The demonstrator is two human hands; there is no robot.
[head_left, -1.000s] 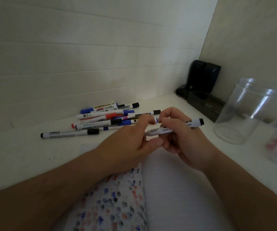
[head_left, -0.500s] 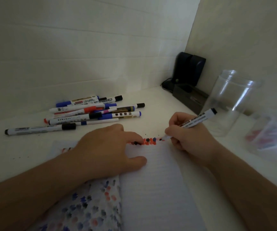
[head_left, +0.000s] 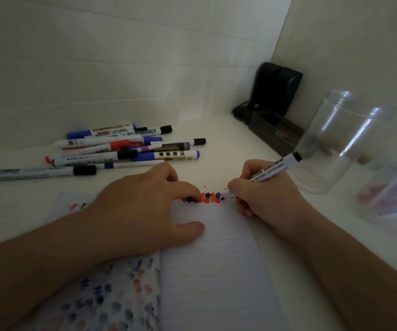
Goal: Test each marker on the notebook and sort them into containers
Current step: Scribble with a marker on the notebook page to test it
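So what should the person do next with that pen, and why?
Probably make a short stroke with the marker on the notebook. The right hand holds its tip at the row of test marks, and the left hand presses the page flat.

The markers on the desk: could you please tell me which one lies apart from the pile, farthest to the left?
The black-capped marker at the far left, lying alone nearer the notebook; the others overlap in a heap behind it.
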